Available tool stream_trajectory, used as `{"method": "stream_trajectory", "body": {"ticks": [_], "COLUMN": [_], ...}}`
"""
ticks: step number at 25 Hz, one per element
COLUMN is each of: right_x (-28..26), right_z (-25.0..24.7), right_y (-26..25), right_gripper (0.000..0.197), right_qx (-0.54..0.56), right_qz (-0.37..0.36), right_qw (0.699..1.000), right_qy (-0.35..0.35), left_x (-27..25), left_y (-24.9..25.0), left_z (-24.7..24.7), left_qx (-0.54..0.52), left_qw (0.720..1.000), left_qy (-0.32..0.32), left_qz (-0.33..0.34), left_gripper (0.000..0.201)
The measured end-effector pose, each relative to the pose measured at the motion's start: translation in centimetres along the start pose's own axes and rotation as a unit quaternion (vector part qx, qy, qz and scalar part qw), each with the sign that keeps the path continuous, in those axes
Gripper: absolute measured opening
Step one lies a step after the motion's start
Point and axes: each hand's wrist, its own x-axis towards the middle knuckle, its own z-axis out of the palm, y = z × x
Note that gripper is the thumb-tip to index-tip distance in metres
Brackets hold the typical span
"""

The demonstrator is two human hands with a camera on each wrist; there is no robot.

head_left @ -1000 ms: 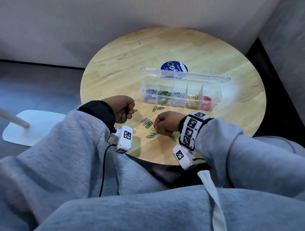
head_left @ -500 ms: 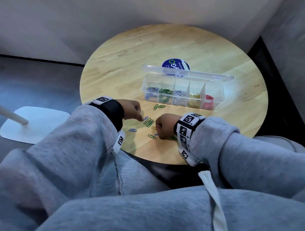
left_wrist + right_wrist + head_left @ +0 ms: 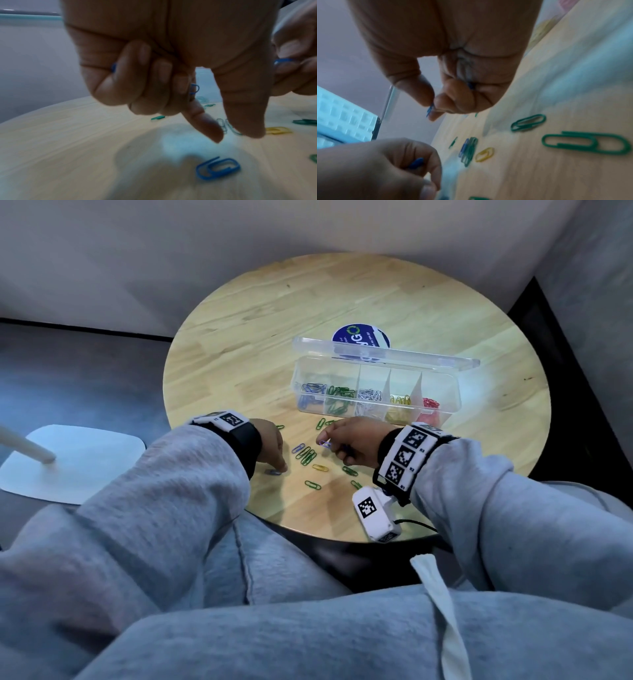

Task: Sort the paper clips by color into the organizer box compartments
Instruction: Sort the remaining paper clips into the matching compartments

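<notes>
Clips lie scattered near the front edge of the counter (image 3: 239,313), with the box (image 3: 442,397) behind them toward the middle, its five compartments already holding blue, green, white, yellow and red in turn. Half a second ago the left hand (image 3: 272,448) reached toward the cluster; now its forefinger and thumb have dropped toward a lone blue clip (image 3: 217,168) at the front-left of the scatter. From the left wrist view the fingertips sit just above it, not yet touching, while the other fingers are curled over blue clips already gathered. Further right, the green cluster (image 3: 306,455) and one yellow clip (image 3: 320,467) lie between the hands. The right hand (image 3: 356,445), a moment ago fisted low on the counter, has lifted and now pinches a blue clip (image 3: 325,444) at its fingertips. Both hands seem to be collecting blue, so the next drop likely belongs in the leftmost compartment.
</notes>
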Motion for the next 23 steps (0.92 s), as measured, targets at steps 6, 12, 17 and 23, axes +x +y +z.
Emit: {"method": "stream_trajectory", "body": {"ticks": [6, 12, 17, 23], "right_x": [-0.2, 0.3, 0.7, 3.6], "right_z": [-0.2, 0.3, 1.6, 3.6], "right_y": [-0.5, -1.1, -2.1, -2.4], "right_gripper": [0.03, 0.026, 0.008, 0.012], "right_qx": [0.119, 0.077, -0.374, -0.538], "right_qz": [0.043, 0.043, -0.059, -0.1], "right_qw": [0.991, 0.996, 0.924, 0.836], "right_qy": [-0.034, -0.017, 0.046, 0.034], "left_x": [0.8, 1.2, 0.7, -0.3], "left_y": [0.1, -0.7, -0.9, -1.5], "left_z": [0.7, 1.0, 1.3, 0.9], "left_qx": [-0.008, -0.024, -0.038, -0.101], "left_qw": [1.0, 0.999, 0.998, 0.992], "left_qy": [-0.007, -0.022, 0.0, 0.074], "left_qz": [0.004, -0.031, -0.043, -0.023], "left_gripper": [0.013, 0.017, 0.022, 0.005]}}
